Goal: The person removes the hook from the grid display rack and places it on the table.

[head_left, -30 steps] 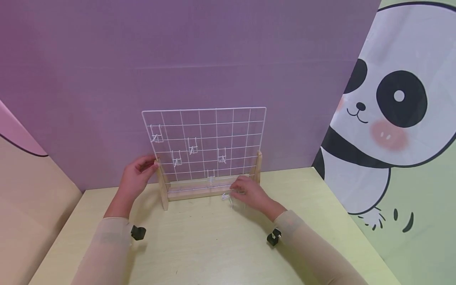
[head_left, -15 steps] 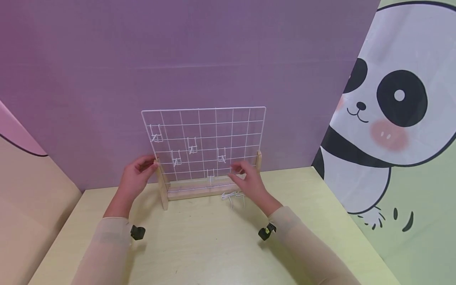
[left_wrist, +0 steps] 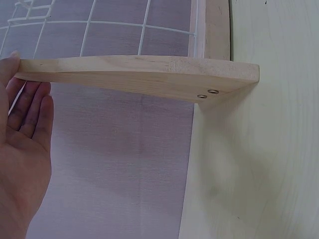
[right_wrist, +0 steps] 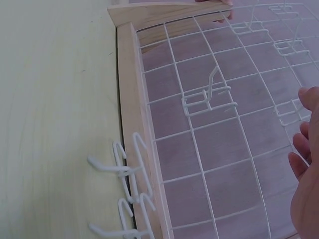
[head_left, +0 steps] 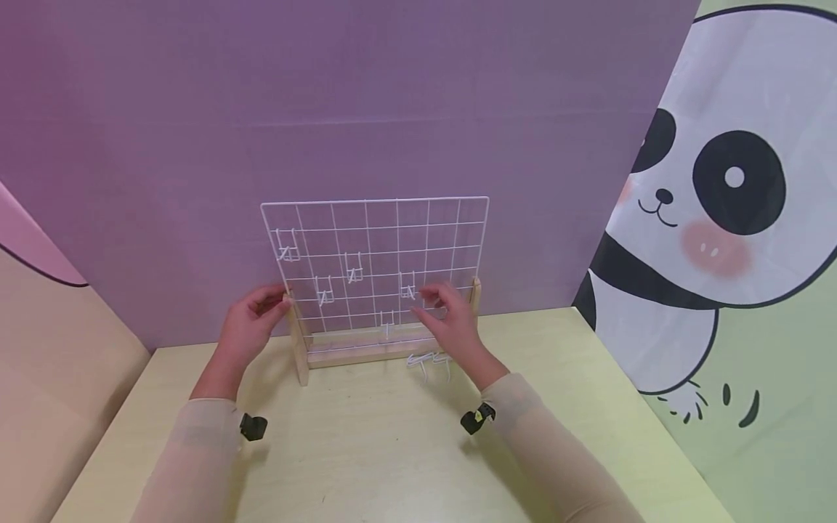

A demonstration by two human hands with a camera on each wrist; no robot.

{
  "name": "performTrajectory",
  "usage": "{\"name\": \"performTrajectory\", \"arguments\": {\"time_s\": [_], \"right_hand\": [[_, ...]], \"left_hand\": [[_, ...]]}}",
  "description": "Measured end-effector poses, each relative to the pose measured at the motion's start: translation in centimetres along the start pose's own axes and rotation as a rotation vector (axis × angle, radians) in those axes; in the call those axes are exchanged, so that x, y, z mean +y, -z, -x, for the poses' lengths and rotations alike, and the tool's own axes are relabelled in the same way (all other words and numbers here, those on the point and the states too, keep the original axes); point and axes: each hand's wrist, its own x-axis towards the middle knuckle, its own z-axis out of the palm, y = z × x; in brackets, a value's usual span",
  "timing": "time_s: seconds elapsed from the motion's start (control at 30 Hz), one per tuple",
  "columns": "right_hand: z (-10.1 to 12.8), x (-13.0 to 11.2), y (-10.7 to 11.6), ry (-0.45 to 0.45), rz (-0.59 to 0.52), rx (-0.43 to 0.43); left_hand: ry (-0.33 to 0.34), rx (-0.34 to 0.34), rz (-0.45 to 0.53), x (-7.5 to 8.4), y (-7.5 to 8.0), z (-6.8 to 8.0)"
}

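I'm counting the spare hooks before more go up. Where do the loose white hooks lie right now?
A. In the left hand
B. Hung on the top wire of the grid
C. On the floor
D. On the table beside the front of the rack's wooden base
D: the loose hooks lie on the table against the wooden base, below the right hand.
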Motion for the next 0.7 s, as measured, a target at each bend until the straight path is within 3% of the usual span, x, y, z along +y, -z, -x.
{"name": "performTrajectory", "arguments": {"time_s": [0.33,0.7], "right_hand": [[-0.5,-0.7,-0.8,0.040,-0.068,0.070],[-0.4,-1.2,-1.4,0.002,-0.059,0.100]], "left_hand": [[-0.063,0.011,0.016,-0.1,0.0,-0.1],[-0.051,0.008,0.000,-0.5,0.0,-0.2]]}}
